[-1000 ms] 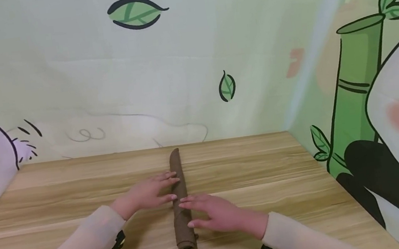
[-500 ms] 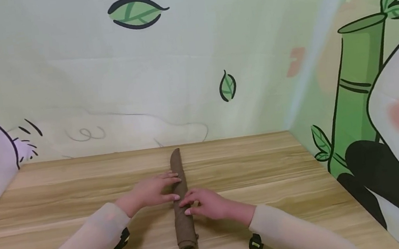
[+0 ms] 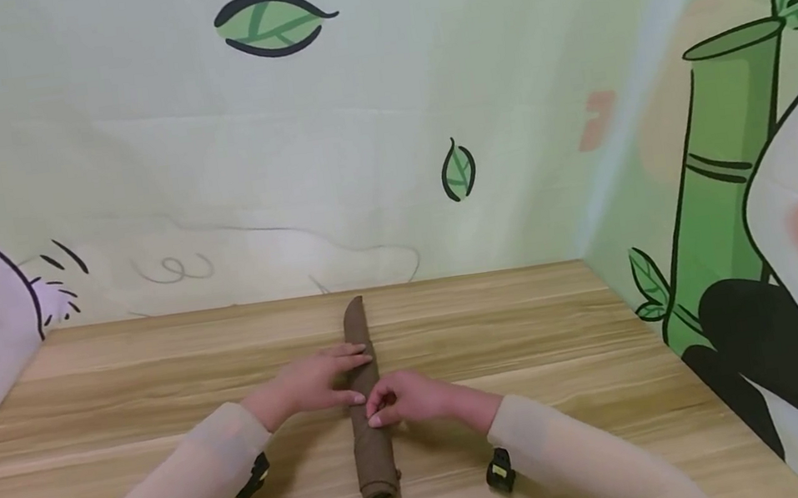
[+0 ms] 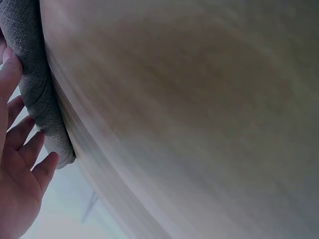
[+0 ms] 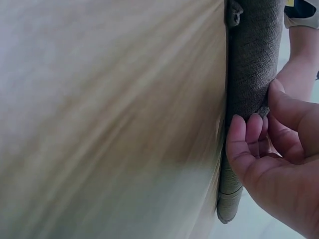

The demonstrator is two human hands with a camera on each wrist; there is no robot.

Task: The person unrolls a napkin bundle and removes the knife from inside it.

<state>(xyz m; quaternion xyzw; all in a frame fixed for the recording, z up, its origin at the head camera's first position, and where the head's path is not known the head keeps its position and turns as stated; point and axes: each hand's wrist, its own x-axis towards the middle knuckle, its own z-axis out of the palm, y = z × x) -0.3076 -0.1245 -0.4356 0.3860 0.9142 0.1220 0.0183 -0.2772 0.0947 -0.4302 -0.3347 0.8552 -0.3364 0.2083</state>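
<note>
A brown cloth [image 3: 375,454], rolled into a long tube, lies lengthwise on the wooden table, its far end tapering to a point. My left hand [image 3: 311,382] rests on the upper middle of the roll, fingers extended across it; in the left wrist view the left fingers [image 4: 45,169] touch its side. Just nearer, my right hand [image 3: 411,397] has thumb and fingertips bent together on the roll. From the right wrist view, the right thumb [image 5: 284,104] and fingers pinch at a fold of the cloth [image 5: 254,59]. A small knot-like bit sticks out near the roll's close end.
The wooden table [image 3: 157,365] runs back to a pale green wall cloth [image 3: 352,120] printed with leaves, bamboo and pandas. Printed side walls border it left and right. A small black device is strapped at each wrist, over beige sleeves [image 3: 577,453].
My right hand has moved slightly left and farther away, its fingers going from spread to pinched on the roll. The left hand stays on the roll, shifting slightly right.
</note>
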